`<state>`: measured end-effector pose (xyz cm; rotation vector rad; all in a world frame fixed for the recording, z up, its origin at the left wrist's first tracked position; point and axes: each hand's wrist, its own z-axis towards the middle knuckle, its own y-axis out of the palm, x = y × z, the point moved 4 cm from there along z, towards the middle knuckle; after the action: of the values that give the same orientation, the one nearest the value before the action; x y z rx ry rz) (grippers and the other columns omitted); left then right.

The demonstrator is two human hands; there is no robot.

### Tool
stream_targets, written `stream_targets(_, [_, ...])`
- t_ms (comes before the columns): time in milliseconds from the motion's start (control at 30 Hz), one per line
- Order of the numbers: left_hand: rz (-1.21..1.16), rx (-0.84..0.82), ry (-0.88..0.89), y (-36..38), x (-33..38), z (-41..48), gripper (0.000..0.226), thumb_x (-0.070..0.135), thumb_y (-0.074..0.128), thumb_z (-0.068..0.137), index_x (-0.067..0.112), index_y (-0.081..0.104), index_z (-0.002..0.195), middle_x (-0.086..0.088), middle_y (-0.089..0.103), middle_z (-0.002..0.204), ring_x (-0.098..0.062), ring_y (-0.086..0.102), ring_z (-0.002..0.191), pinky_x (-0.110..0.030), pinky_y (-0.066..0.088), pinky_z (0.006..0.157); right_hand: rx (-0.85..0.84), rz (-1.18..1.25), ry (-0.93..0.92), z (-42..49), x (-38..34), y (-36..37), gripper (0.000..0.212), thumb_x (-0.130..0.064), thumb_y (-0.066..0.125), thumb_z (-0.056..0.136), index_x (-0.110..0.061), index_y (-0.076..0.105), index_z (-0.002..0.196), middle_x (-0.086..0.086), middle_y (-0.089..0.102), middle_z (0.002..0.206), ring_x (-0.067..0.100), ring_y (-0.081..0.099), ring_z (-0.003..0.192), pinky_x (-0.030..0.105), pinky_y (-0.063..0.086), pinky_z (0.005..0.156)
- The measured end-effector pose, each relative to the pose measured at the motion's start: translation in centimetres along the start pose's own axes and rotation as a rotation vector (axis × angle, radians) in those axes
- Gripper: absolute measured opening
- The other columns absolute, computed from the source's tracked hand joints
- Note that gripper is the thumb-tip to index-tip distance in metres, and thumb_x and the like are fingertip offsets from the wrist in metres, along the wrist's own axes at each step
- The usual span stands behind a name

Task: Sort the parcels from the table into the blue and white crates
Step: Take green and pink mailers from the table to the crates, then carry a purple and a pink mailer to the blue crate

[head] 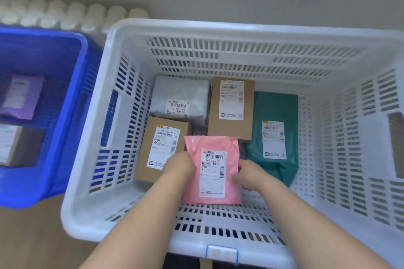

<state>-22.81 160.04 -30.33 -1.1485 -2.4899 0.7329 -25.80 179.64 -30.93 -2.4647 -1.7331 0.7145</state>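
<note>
Your left hand (181, 162) and right hand (247, 173) each grip a side edge of the pink plastic mailer bag (213, 181), low centre of frame, inside the white slotted plastic crate (218, 223). Its long axis runs straight away from you, midway between both hands. Farther in, a brown cardboard box (161, 148) flanks it left and a dark green plastic mailer (273, 137) right.

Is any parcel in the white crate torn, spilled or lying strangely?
Nothing stands out. In the white crate, the grey mailer, the near cardboard box, the far cardboard box and the green mailer lie flat, labels up, no tear visible. The left hand and right hand hold the pink mailer, also intact.
</note>
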Motion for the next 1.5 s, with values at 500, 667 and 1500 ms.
stream_targets(500, [1.218, 0.238, 0.648, 1.5, 2.5, -0.2, 0.069, 0.03, 0.034, 0.104, 0.002, 0.001, 0.157, -0.024, -0.002, 0.164, -0.042, -0.001, 0.151, -0.055, 0.002, 0.123, 0.253, -0.862, -0.393, 0.4, -2.9, -0.3, 0.067, -0.027, 0.063, 0.09, -0.019, 0.029, 0.148, 0.01, 0.033, 0.151, 0.028, 0.036, 0.135, 0.04, 0.037, 0.106])
stream_targets(667, [1.344, 0.214, 0.577, 2.9, 1.7, 1.5, 0.08, 0.042, 0.029, 0.102, -0.002, -0.013, 0.154, -0.027, -0.013, 0.161, -0.045, -0.009, 0.15, -0.06, -0.014, 0.117, 0.15, -0.967, -0.332, 2.5, -2.1, 1.1, 0.093, -0.042, 0.065, 0.089, -0.019, 0.007, 0.157, 0.014, 0.011, 0.161, 0.032, 0.018, 0.147, 0.045, 0.032, 0.114])
stream_targets(1500, [0.982, 0.308, 0.633, -6.8, -0.3, -7.8, 0.077, 0.017, 0.045, 0.099, 0.007, -0.003, 0.158, -0.022, -0.006, 0.164, -0.038, 0.001, 0.152, -0.057, 0.0, 0.121, 0.422, -0.722, -0.186, -7.5, -8.9, 0.4, 0.04, -0.004, 0.045, 0.091, -0.015, 0.055, 0.129, 0.005, 0.051, 0.127, 0.025, 0.05, 0.116, 0.035, 0.043, 0.085])
